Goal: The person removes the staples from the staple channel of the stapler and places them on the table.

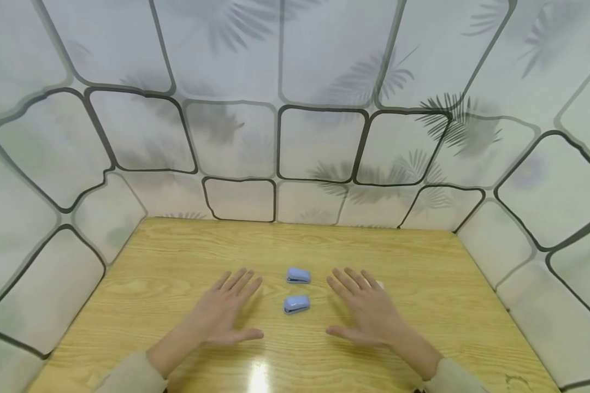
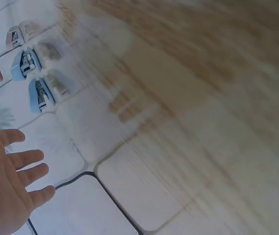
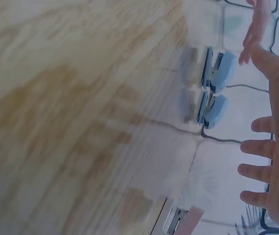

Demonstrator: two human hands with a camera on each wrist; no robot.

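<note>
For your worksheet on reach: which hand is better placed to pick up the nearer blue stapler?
Probably either: the nearer blue stapler lies about midway between the left hand and the right hand, both flat and holding nothing.

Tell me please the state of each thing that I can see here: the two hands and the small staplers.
Left hand: open, fingers straight, flat on the wooden table, holds nothing.
Right hand: open, fingers spread, flat on the table, holds nothing.
Far blue stapler: closed, lying between the hands, untouched.
Near blue stapler: closed, lying between the hands, untouched.
Pink stapler: beyond the right hand, mostly hidden, state unclear.
</note>
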